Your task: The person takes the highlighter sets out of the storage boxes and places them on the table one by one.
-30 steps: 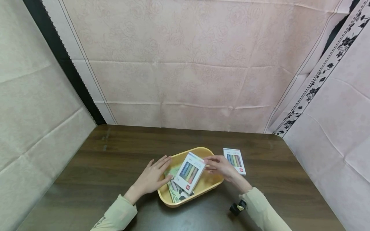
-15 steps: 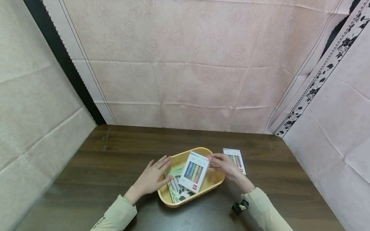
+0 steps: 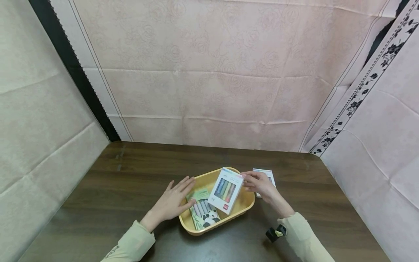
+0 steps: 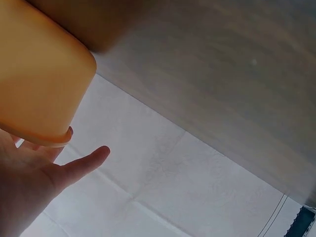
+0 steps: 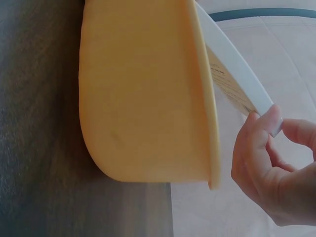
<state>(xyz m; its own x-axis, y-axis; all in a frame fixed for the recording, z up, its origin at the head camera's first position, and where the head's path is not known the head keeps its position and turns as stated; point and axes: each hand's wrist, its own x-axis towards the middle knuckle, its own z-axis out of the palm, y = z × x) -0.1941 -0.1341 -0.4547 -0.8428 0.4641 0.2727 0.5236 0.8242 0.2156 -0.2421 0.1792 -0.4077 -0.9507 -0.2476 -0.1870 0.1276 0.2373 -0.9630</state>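
In the head view a yellow plastic basket [image 3: 243, 203] stands on the table. My left hand [image 3: 171, 201] rests with its fingers spread along the basket's left rim; the left wrist view shows that hand [image 4: 37, 173] by the rim. With thumb and fingers my right hand [image 3: 262, 186] pinches the right edge of a white box of coloured markers [image 3: 223, 196], tilted over the basket. From the side, the right wrist view has the box [image 5: 242, 69] slanting up past the rim. A green panda-print pack of markers [image 3: 201, 214] lies in the basket's left part.
A second white box [image 3: 268, 172] lies on the wooden table [image 3: 147, 163] to the right, mostly hidden behind my right hand. A pale patterned cloth [image 3: 209, 91] hangs behind the table. A black wrist camera [image 3: 276, 233] sits by the right cuff.
My right hand has moved the white marker box to the right and slightly up, uncovering more of the panda pack and covering more of the second box. The left hand has stayed put.
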